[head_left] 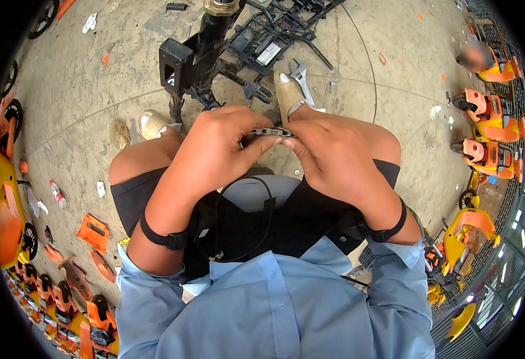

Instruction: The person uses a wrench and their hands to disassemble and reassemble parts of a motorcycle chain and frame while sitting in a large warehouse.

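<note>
Above my lap, both hands meet over a small grey metal piece (266, 131) with a notched, chain-like edge. My left hand (217, 146) pinches its left part between thumb and fingers. On the other end, my right hand (333, 154) closes its thumb and forefinger. Much of the piece is hidden by my fingers, so its exact kind is unclear. A thin black cable (270, 206) lies in a loop over my lap. Beyond my hands stands a black metal tube with a bracket (178, 63).
An adjustable wrench (301, 81) lies by my right shoe (286, 96). A black metal frame (268, 39) rests on the concrete floor ahead. Orange and yellow scooters (490, 122) line the right side. On the left are orange panels (93, 233) and a plastic bottle (58, 194).
</note>
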`<state>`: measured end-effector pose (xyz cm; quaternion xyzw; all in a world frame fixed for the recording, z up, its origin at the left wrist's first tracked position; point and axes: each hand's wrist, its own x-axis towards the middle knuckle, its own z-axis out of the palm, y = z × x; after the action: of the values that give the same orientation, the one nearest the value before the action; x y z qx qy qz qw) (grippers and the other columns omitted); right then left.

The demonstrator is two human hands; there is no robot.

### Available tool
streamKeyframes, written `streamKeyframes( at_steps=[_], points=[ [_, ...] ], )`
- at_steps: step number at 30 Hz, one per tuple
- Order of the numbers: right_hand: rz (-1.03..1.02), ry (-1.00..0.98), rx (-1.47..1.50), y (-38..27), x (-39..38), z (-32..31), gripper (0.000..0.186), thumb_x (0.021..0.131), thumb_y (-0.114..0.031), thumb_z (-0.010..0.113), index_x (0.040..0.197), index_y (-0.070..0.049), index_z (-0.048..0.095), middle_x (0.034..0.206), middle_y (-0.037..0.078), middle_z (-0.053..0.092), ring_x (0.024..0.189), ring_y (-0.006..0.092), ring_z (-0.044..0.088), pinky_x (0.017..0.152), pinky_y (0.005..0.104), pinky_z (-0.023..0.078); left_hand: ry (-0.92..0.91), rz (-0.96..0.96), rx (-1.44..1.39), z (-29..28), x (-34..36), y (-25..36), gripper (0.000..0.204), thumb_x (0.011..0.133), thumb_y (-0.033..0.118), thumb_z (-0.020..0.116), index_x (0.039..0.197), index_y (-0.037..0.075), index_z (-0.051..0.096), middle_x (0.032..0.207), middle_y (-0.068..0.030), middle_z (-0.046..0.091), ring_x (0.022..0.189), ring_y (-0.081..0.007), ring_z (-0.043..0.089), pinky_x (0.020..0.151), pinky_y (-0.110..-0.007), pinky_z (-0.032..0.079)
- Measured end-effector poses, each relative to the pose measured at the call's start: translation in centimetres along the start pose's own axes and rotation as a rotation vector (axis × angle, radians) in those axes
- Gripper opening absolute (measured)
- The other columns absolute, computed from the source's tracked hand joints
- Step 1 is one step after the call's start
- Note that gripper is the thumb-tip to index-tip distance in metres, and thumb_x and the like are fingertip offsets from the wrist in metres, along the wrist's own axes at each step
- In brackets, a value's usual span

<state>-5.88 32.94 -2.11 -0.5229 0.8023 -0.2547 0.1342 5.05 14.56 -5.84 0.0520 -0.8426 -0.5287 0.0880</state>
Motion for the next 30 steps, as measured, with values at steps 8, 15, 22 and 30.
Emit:
streamKeyframes(
  at_steps=[8,15,22,30],
  points=[
    [-0.004,-0.004,0.024,0.3,0.2,0.3,0.009,0.086,-0.01,0.067,0.09,-0.004,0.063,0.074,0.012,0.064,0.072,0.0337,0.065,0.061,0.0444,0.049,0.054,0.161,0.159,0.2,0.1,-0.5,0.02,0.071,0.005,0.08,0.083,0.001,0.066,0.073,-0.0136,0.061,0.068,-0.0336,0.06,0.06,-0.04,0.049],
    [-0.079,-0.114,-0.13,0.4,0.4,-0.6,0.016,0.081,-0.006,0.072,0.096,-0.003,0.066,0.084,0.013,0.065,0.073,0.0337,0.065,0.062,0.0411,0.051,0.062,0.243,0.269,0.8,0.0,-0.6,0.021,0.067,0.003,0.08,0.082,0.002,0.065,0.074,-0.0128,0.062,0.068,-0.0344,0.061,0.06,-0.041,0.049],
    [-0.141,-0.096,-0.134,1.5,0.8,-0.3,0.008,0.079,-0.011,0.066,0.078,-0.006,0.06,0.068,0.009,0.061,0.067,0.0315,0.064,0.064,0.044,0.048,0.112,0.291,0.3,1.8,0.0,-0.9,0.021,0.066,0.002,0.077,0.08,0.004,0.062,0.072,-0.0115,0.059,0.066,-0.0338,0.059,0.056,-0.041,0.048],
    [-0.122,-0.172,-0.116,2.3,0.4,0.7,0.006,0.073,-0.007,0.064,0.079,-0.006,0.061,0.07,0.01,0.063,0.068,0.0318,0.065,0.065,0.0447,0.049,0.132,0.334,0.349,2.6,0.0,-1.3,0.02,0.064,0.002,0.073,0.079,0.005,0.06,0.071,-0.011,0.055,0.065,-0.0337,0.058,0.056,-0.041,0.048]
  ],
)
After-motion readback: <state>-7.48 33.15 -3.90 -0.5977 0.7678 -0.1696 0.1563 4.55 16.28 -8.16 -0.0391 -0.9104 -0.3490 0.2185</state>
